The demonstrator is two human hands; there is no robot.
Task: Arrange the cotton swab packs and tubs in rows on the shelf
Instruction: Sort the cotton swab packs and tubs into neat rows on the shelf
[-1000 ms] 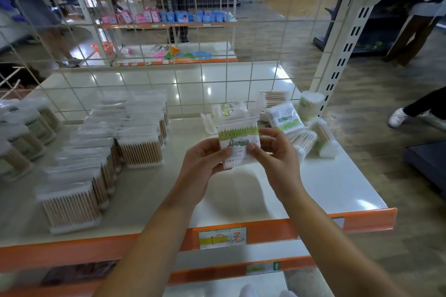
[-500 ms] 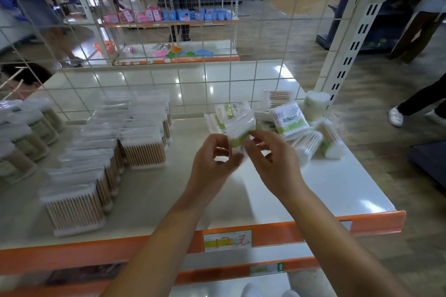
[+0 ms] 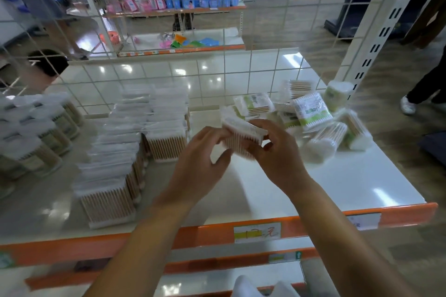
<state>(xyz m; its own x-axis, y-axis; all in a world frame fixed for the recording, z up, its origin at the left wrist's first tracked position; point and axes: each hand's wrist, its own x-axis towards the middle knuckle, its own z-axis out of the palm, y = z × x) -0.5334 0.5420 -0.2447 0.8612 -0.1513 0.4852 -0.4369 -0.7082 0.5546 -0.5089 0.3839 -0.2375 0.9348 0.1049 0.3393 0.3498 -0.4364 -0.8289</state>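
My left hand [image 3: 202, 152] and right hand [image 3: 272, 149] both pinch one swab pack [image 3: 242, 136] (tilted) above the shelf [image 3: 265, 190], loose packs [image 3: 311, 113] at two o'clock.

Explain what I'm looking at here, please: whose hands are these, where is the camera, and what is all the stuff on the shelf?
There is no machine: a person wears a wide-angle camera on the head, looking forward and down, so the arms enter from the bottom. The left hand and right hand together hold one pack of cotton swabs above the white shelf, wooden sticks facing the camera. On the left of the shelf, similar packs stand in neat rows, with round tubs further left. At the back right lies a loose pile of unsorted packs, some with green labels. Behind is a wire grid, and through it other store shelves. The picture is somewhat blurred.
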